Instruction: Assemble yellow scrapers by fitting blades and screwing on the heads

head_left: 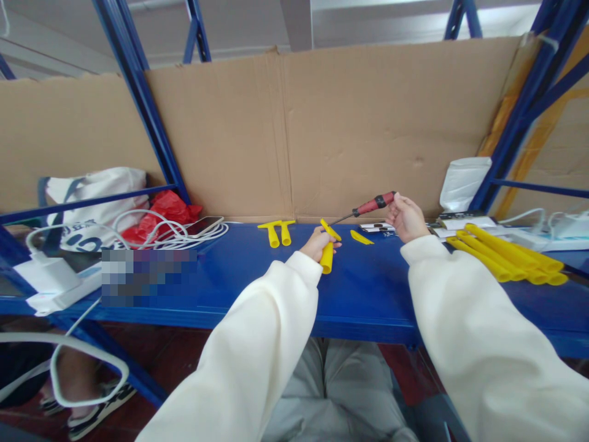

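My left hand (316, 244) is wrapped round a yellow T-shaped plastic piece (327, 259), its tube pointing down toward me and its crosspiece on top. In my right hand (407, 219), the fingertips pinch the end of a screwdriver (370, 205) with a dark red and black handle. The screwdriver's thin shaft slants down to the left and meets the yellow crosspiece; whether the tip is in a screw is too small to tell. A loose flat yellow strip (361, 237) lies between my hands. Left of them, two yellow T-shaped pieces (279, 234) sit side by side.
Several yellow tubes (510, 258) are piled at the right of the blue bench (257, 288). White cables (184, 236), a red plastic bag (168, 212) and a white cloth bag (99, 196) lie at left. Cardboard (359, 129) backs the bench. A person's shoe (99, 414) shows below left.
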The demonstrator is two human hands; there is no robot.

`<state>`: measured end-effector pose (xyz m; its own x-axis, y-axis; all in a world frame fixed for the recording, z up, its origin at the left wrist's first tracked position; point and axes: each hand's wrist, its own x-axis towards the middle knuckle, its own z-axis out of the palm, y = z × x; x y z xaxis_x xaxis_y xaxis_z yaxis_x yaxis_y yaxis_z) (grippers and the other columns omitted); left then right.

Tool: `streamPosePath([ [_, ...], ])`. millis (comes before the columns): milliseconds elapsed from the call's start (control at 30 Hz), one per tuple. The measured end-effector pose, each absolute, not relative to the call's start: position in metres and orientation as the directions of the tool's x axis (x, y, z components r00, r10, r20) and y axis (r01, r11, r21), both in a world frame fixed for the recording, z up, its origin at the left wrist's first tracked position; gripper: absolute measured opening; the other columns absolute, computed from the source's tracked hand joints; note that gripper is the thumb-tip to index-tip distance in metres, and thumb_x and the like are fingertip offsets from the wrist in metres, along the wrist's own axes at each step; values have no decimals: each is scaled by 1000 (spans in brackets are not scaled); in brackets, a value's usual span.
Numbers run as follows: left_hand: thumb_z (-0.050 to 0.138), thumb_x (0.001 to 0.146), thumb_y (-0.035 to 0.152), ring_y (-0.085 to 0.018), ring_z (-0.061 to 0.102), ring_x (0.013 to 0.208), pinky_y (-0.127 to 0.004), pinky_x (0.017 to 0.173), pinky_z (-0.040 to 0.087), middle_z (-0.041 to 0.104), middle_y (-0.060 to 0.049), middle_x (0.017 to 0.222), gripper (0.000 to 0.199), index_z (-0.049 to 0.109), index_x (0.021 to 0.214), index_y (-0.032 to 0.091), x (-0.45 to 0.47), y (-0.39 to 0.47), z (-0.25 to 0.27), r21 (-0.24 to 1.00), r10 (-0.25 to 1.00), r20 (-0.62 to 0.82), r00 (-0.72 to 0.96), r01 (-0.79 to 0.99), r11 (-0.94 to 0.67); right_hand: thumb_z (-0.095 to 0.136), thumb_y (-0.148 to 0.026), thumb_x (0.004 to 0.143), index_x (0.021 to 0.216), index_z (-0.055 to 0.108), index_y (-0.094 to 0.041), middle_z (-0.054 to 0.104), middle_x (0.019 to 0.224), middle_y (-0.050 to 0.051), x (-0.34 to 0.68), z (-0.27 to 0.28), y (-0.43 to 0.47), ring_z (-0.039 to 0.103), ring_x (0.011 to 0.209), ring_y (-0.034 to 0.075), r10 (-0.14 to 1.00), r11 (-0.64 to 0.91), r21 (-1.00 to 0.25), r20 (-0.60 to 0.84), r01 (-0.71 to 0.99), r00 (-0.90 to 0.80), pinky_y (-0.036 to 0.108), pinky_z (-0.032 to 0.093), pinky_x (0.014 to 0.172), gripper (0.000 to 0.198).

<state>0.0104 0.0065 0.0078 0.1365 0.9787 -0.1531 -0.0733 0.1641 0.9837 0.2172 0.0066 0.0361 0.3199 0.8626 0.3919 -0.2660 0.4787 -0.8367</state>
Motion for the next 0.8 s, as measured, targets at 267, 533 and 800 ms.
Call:
streamPosePath([
  [267,46,78,-6,-8,60,55,-19,45,41,64,-7,104,55,41,128,18,11,7,8,984,979,-151,136,-73,162,78,-58,63,65,36,-22,36,45,-10,219,33,12,38,37,6,856,476,-845,383,-243,346,19,30,34,55],
  [533,48,77,-5,-10,62,58,-19,46,41,65,-5,99,55,43,125,20,11,7,7,983,980,-152,129,-82,163,81,-52,62,67,43,-22,40,45,-10,215,37,6,41,39,6,865,477,-844,402,-244,300,18,33,35,49],
  [800,46,79,-6,-9,59,55,-20,46,40,64,-3,93,50,43,123,19,11,5,9,982,979,-156,135,-83,168,84,-48,60,65,41,-21,41,44,-10,216,36,6,40,39,5,863,481,-847,412,-224,292,16,34,36,50],
])
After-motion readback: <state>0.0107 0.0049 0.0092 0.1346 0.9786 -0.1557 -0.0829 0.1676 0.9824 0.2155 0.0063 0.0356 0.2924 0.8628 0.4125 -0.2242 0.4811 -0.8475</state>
